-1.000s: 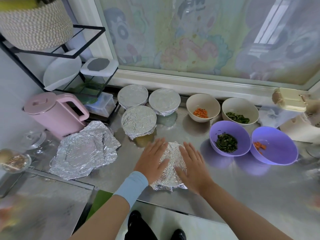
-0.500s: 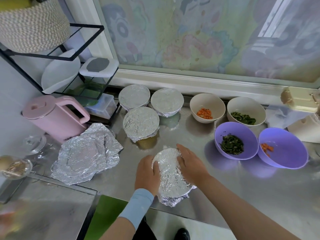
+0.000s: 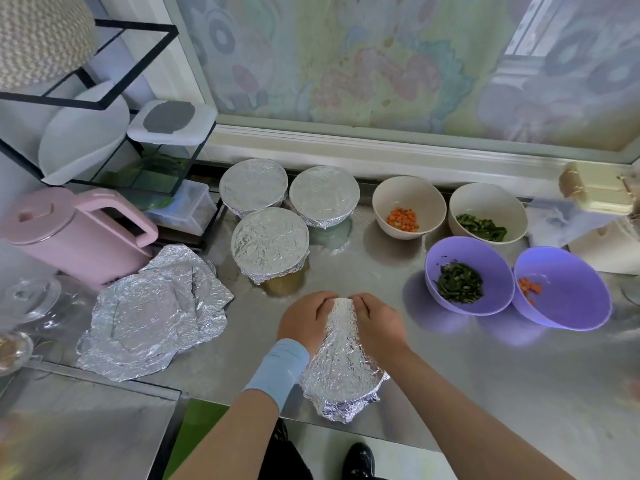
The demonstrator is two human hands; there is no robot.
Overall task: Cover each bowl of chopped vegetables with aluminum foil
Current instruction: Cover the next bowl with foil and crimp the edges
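Observation:
A foil-wrapped bowl (image 3: 341,368) sits near the front edge of the steel counter. My left hand (image 3: 304,323) and my right hand (image 3: 379,323) press the foil down over its far rim, fingers curled on it. Three foil-covered bowls (image 3: 270,242) stand at the back left. Uncovered are a beige bowl of carrot (image 3: 408,211), a beige bowl of greens (image 3: 486,218), a purple bowl of greens (image 3: 467,275) and a purple bowl of carrot (image 3: 562,287). Crumpled loose foil sheets (image 3: 156,313) lie on the left.
A pink kettle (image 3: 69,233) and a black wire rack (image 3: 104,98) with containers stand at the left. Glassware (image 3: 31,299) sits at the far left edge. A cream box (image 3: 599,188) is at the back right. The counter's front edge runs just below the wrapped bowl.
My hands went from lying flat on top of the foil to gripping its sides, then slid up to the bowl's far rim. The foil now hugs the bowl more tightly.

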